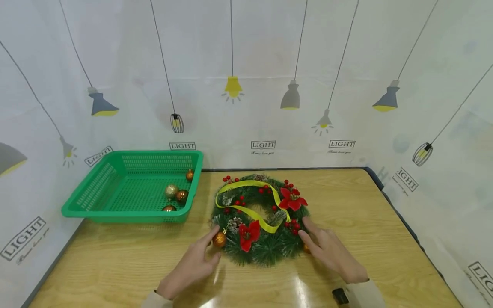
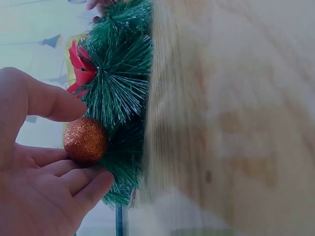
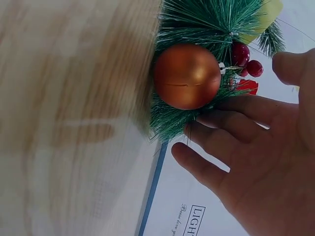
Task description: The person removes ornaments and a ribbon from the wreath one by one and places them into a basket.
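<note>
On the table lies a green wreath with red poinsettias, berries and pine cones. A loose yellow ribbon lies across its top. My left hand is at the wreath's left front edge, fingers and thumb spread about a glittery orange bauble. Its fingers lie against the bauble, while the head view shows a gap at the thumb. At the right front edge is my right hand, fingers extended by the greenery and thumb apart. A matte orange bauble hangs beside those fingers, mostly hidden in the head view.
A green plastic basket stands at the back left, holding several gold and copper baubles. A small black object is by the right sleeve. White printed cloth surrounds the wooden table at its back and sides.
</note>
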A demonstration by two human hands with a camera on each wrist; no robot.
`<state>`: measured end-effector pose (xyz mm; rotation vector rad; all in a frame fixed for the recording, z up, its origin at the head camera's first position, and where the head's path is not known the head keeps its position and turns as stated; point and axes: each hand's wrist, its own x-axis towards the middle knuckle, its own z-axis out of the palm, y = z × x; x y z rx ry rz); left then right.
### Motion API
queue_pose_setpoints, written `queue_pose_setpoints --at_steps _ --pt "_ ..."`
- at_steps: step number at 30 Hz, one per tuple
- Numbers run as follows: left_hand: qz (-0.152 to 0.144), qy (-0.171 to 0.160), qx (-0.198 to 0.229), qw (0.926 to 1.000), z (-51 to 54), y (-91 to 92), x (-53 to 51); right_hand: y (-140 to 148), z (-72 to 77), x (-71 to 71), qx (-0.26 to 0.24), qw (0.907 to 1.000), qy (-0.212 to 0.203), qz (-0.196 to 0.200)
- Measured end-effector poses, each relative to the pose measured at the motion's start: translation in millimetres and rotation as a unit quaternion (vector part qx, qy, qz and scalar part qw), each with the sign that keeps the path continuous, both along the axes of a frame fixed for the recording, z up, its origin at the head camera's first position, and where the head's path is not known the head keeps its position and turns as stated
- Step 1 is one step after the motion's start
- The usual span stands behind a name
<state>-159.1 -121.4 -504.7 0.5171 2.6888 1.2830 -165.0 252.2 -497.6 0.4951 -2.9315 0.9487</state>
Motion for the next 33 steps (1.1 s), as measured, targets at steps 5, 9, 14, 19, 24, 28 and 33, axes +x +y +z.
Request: queue_pose_setpoints --at_steps 5,9,14,19,24,28,33 --pt "-0.002 -0.02 -0.009 0.9998 2.3 -2.1 -3.8 -2.1 1.9 4.4 0.006 0.9999 -0.01 0.0" --pt "0.005 -0.021 -0.016 0.9996 4.1 -2.3 -6.5 -3.8 1.5 8.9 0.012 0.9998 -0.018 0.0" --pt "0.015 -0.014 -0.031 0.9993 4.8 -3.1 -11.7 -5.6 0.6 16.1 0.016 0.9996 -0.022 0.003" --pt "0.019 -0.004 -0.028 0.9994 3.9 -5.6 -19.5 -8.2 1.4 24.4 0.015 0.9997 -0.02 -0.002" --pt "0.025 0.002 -0.021 0.9994 0.6 -7.6 -26.2 -11.6 2.2 32.3 0.019 0.9991 -0.036 -0.013" --pt "0.018 0.0 -0.022 0.9996 1.5 -8.1 -31.3 -13.0 -0.2 37.7 0.019 0.9997 -0.015 -0.009" --pt "0.019 -0.009 -0.02 0.9996 3.9 -9.1 -36.9 -14.6 -2.0 42.4 0.012 0.9999 0.009 -0.003"
